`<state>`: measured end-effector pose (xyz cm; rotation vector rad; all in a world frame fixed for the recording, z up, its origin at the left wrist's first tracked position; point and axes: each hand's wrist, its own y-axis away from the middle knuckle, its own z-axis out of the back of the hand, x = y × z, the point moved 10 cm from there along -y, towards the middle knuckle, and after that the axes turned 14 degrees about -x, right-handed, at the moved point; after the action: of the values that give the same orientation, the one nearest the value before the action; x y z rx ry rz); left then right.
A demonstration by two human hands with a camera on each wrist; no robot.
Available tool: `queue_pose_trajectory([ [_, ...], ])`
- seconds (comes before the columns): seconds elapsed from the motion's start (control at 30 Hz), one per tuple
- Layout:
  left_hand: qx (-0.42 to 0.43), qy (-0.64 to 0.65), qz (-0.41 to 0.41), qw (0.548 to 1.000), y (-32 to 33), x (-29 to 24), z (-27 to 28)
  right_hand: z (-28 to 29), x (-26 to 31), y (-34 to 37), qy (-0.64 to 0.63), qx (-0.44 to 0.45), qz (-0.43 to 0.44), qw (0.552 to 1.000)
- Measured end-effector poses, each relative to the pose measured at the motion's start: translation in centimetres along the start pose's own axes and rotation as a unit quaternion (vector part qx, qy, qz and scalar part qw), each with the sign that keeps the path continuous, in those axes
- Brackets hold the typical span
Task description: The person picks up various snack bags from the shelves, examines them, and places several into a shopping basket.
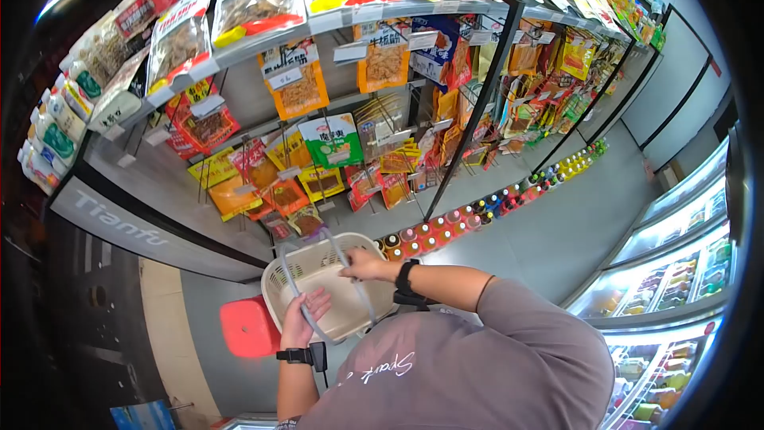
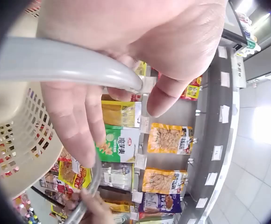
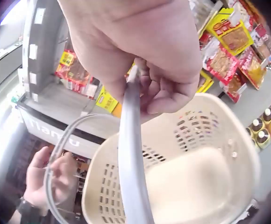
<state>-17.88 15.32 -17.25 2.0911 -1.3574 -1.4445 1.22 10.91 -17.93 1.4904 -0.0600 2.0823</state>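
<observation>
A cream plastic shopping basket [image 1: 318, 269] with slotted sides hangs in front of the person; its inside looks bare in the right wrist view. It has two grey carrying handles. My right hand [image 1: 366, 264] curls its fingers round one handle [image 3: 133, 158], thumb against it. At the other handle [image 2: 65, 60], my left hand [image 1: 306, 314] has its fingers extended and apart, with the handle crossing over the palm in the left wrist view.
Snack packets [image 1: 298, 80] hang on shelf hooks ahead, with larger bags [image 1: 259, 4] on top. Rows of bottles [image 1: 438, 231] line the floor along the shelf. A red stool [image 1: 248, 326] stands left of the basket. Lit drink coolers [image 1: 668, 279] run along the right.
</observation>
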Motion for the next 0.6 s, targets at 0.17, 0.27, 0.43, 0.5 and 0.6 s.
queue_pose_trajectory([
  [0.17, -0.037, -0.013, -0.060, 0.997, 0.9, 0.2, 0.7, -6.1, 4.3, 1.8, 0.029, 0.017, -0.035, 0.999],
  [0.27, 0.039, 0.078, 0.051, 0.995, -0.4, 2.6, 2.8, -10.8, 5.1, 2.8, -0.115, 0.159, -0.034, 0.980],
  [0.43, 0.025, 0.077, 0.024, 0.996, 0.3, 2.8, 3.5, -12.2, 6.7, 5.8, -0.128, 0.261, 0.027, 0.956],
  [0.5, 0.054, 0.076, 0.056, 0.994, 1.1, 3.6, 2.4, -10.4, 6.1, 7.2, -0.151, 0.259, -0.031, 0.954],
  [0.6, 0.013, 0.067, 0.069, 0.995, 1.7, 3.8, 3.0, -5.4, 4.8, 7.2, -0.114, 0.175, 0.048, 0.977],
])
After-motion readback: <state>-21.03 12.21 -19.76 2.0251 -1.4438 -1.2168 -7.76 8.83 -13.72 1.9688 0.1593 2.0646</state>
